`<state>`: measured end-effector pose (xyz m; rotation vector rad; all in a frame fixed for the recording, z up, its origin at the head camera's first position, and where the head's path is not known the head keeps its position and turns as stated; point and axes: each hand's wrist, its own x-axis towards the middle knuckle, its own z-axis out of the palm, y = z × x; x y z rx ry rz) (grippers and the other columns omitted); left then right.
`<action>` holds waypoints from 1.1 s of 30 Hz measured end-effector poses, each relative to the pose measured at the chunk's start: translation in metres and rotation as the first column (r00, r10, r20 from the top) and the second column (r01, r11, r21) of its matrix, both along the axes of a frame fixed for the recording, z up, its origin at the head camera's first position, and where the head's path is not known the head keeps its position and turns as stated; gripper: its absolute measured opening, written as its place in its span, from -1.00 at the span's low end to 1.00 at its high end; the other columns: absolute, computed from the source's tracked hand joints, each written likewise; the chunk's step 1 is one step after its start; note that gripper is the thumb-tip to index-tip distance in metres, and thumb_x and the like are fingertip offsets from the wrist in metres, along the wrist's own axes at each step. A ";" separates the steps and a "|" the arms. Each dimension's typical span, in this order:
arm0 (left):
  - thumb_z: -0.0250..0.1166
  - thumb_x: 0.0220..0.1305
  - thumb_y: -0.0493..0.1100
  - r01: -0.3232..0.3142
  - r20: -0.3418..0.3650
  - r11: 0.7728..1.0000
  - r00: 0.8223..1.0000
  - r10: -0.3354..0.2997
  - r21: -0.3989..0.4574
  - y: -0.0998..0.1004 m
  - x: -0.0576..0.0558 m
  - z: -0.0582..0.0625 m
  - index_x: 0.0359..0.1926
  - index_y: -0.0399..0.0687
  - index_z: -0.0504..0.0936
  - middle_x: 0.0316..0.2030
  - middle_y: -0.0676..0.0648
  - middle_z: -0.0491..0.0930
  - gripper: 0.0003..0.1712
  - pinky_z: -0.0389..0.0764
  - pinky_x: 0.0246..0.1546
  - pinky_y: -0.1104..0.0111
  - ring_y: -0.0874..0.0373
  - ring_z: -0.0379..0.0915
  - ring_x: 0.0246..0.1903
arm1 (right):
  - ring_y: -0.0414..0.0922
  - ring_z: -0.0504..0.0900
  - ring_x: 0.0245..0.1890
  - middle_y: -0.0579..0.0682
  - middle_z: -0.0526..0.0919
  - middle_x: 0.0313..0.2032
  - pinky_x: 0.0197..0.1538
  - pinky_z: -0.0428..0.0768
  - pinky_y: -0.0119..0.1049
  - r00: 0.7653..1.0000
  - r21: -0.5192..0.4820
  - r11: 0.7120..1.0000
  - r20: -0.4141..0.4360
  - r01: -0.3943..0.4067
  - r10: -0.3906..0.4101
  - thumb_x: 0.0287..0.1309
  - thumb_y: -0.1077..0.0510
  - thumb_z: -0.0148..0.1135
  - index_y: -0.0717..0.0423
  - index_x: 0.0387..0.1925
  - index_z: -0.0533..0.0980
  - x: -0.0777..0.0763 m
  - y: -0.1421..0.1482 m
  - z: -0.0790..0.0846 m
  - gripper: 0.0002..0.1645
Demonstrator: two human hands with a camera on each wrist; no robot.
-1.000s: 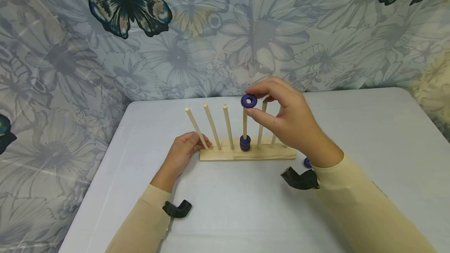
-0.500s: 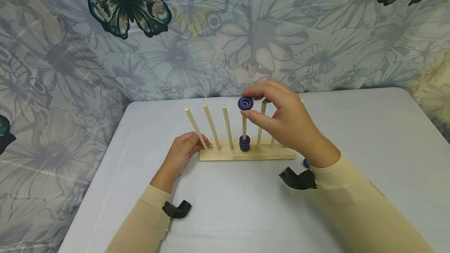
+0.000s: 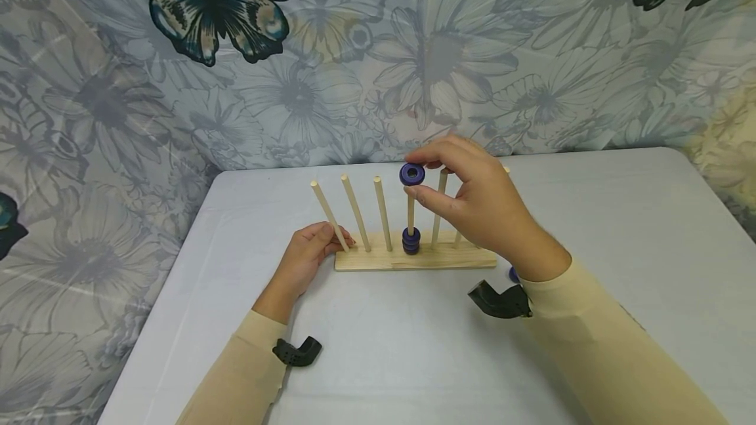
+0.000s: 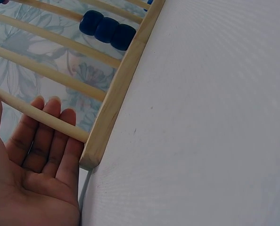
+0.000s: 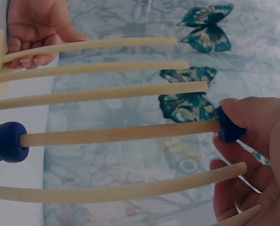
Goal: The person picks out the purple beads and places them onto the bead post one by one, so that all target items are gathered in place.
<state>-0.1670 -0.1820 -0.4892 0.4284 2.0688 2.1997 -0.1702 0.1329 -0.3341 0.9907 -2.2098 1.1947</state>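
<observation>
A wooden peg stand (image 3: 416,260) has a row of upright pegs on a flat base. My right hand (image 3: 481,199) pinches a dark blue ring (image 3: 411,182) between thumb and fingers at the top of the fourth peg from the left. In the right wrist view, that peg's tip meets the ring (image 5: 230,128). Several blue rings (image 3: 411,241) are stacked at the foot of the same peg. My left hand (image 3: 305,251) holds the stand's left end, its fingers behind the leftmost peg (image 4: 50,120) and its thumb on the other side.
Partly hidden by my right wrist, another blue ring (image 3: 514,274) lies on the white table (image 3: 390,346). The other pegs, such as the third one (image 3: 382,215), stand close beside the ringed peg. A flowered cloth (image 3: 331,103) hangs behind the table.
My right hand has shifted slightly left and down, bringing the ring onto the top of the fourth peg. During the last half second it has barely moved. My left hand stays in place.
</observation>
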 end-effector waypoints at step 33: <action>0.18 0.71 0.08 -0.001 0.014 1.000 1.000 0.001 -0.004 -0.001 -0.001 -0.001 -0.02 -0.66 0.62 -0.13 -0.13 0.75 -0.32 0.69 0.15 0.21 0.01 0.74 -0.01 | -0.13 0.59 0.02 -0.09 0.72 0.05 0.04 0.60 -0.16 0.997 0.003 1.000 0.079 -0.003 0.003 0.26 0.31 0.59 0.16 0.10 0.71 0.002 0.003 0.002 -0.62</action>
